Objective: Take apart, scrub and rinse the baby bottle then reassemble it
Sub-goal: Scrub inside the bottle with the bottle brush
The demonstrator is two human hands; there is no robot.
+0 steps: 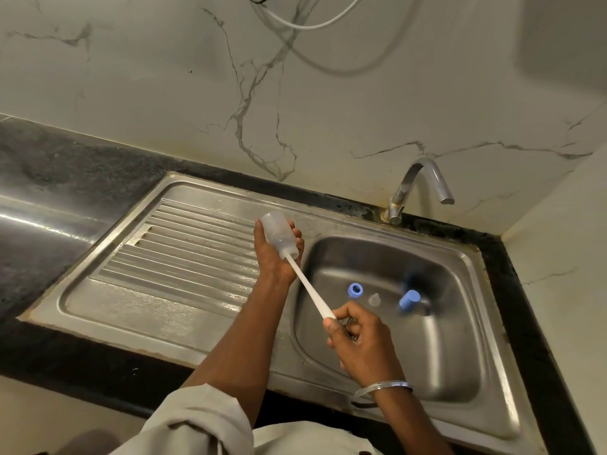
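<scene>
Evidently mid-scrub, with the left hand [274, 257] curled round the clear bottle [279, 236] above the sink [147, 310], over the ridge between drainboard and basin, mouth tilted down toward the right hand [358, 339], itself clamped on the end of the white brush [308, 287] pushed inside. Next, probably: working the brush round, then rinsing under the tap [417, 188] at the back edge, not running. Down in the basin, lying apart: blue ring [355, 289], clear teat [374, 299], blue cap [409, 298].

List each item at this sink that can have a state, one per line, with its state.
Bottle: open, in left hand, brush inside.
Brush: handle gripped by right hand.
Blue ring: off, in basin.
Teat: off, in basin.
Blue cap: off, in basin.
Tap: no water running.
</scene>
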